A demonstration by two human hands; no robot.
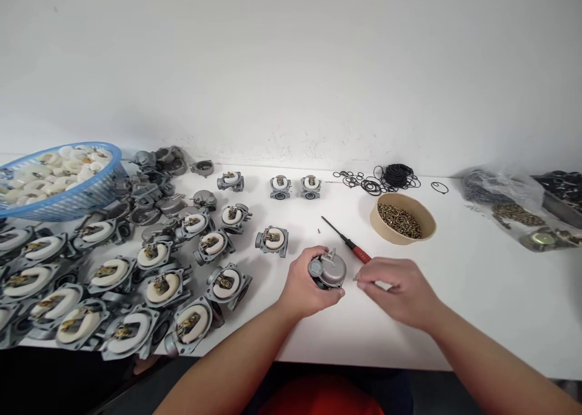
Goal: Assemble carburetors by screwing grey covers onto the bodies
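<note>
My left hand (pixel 304 286) is wrapped round a grey metal carburetor (pixel 333 269), its rounded float bowl facing up. Just right of it, my right hand (pixel 395 287) is closed in a pinch, thumb and forefinger together on a tiny piece, perhaps a screw, too small to name. A screwdriver (pixel 361 255) with a red handle and dark shaft lies behind the right hand. One small loose screw (pixel 319 231) rests on the table beyond the carburetor. Farther back stands a round cardboard bowl (pixel 379 228) full of small brass-coloured screws.
Open carburetors (pixel 273 239) with white floats spread across the left side. A blue basket (pixel 91 199) of floats and a pile of grey float bowls (pixel 150 193) sit behind them. Black rubber rings (pixel 398 177) lie at the back; plastic bags (pixel 522 190) of small parts are far right.
</note>
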